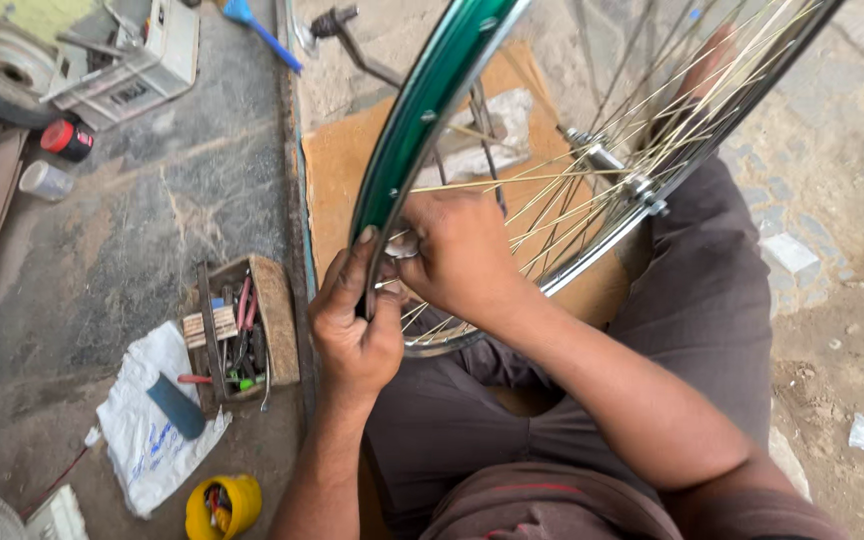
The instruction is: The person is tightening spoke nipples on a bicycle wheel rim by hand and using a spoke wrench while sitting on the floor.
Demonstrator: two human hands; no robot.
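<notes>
The left hand [355, 325] has its grip closed around the green wheel rim [422, 110] held over the lap; the right hand [457, 250] pinches something small inside it, hard to make out. Many spokes [592, 190] already reach the hub [607, 165]. The wheel's top is cut off.

spokes [592, 130] crowd rim [422, 110], toolbox [242, 330] left

We see a glossy green wheel rim [422, 110] with pale golden spokes [592, 150], brown trousers [712, 310], a yellow cup [222, 508], a white bag [142, 425] printed in blue, a red cap [57, 137], and a blue brush handle [272, 40].
</notes>
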